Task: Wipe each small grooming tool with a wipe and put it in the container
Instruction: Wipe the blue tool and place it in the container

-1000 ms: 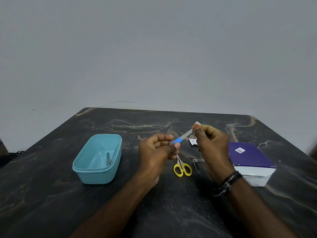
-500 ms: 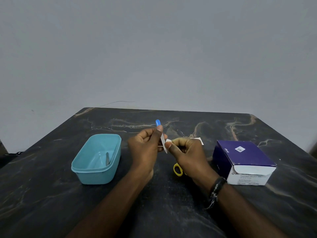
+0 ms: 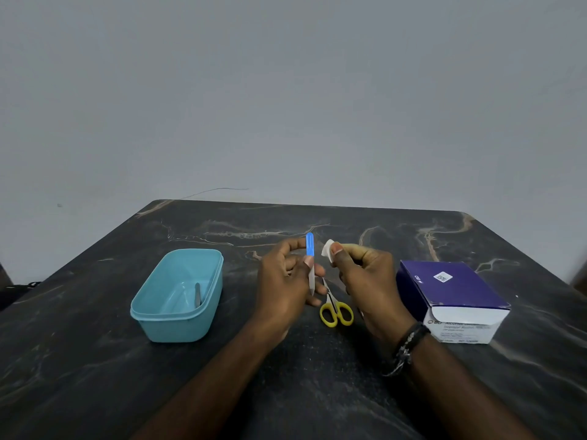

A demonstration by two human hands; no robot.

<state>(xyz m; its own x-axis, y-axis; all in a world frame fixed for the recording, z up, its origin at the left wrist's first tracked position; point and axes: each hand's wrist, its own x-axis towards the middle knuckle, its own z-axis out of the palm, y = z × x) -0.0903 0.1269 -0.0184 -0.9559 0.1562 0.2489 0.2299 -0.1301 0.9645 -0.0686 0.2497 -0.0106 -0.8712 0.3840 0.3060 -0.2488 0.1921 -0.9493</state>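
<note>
- left hand [image 3: 286,281] pinches the nail file [image 3: 310,265] between thumb and fingers, held above the table [image 3: 95,392], not resting on it
- file is near upright: blue plastic handle end up, thin grey blade pointing down toward the person
- right hand [image 3: 365,281] pinches a small white wipe [image 3: 327,247] at thumb and fingertip; wipe sits just beside the blue end, to its right, a small gap between them, not touching
- key relation: file's long axis runs vertical, wipe level with its top end; judgement: next stroke has to close that gap and run along the axis, or the file goes to the container
- container [image 3: 178,296] lies to the left, on the left hand's side, so the left hand is the nearer one for the drop
- container: teal plastic, rounded rectangle, open top, smooth walls; one slim metal tool [image 3: 197,293] already lies inside against the right wall
- scissors [image 3: 335,308] lie flat on the table between the hands, yellow plastic loops toward the person, steel blades partly hidden behind the left hand; judged not yet wiped
- wipe box [image 3: 451,296] on the right, purple and white cardboard
- table is dark stone-look with pale veins, slightly glossy
</note>
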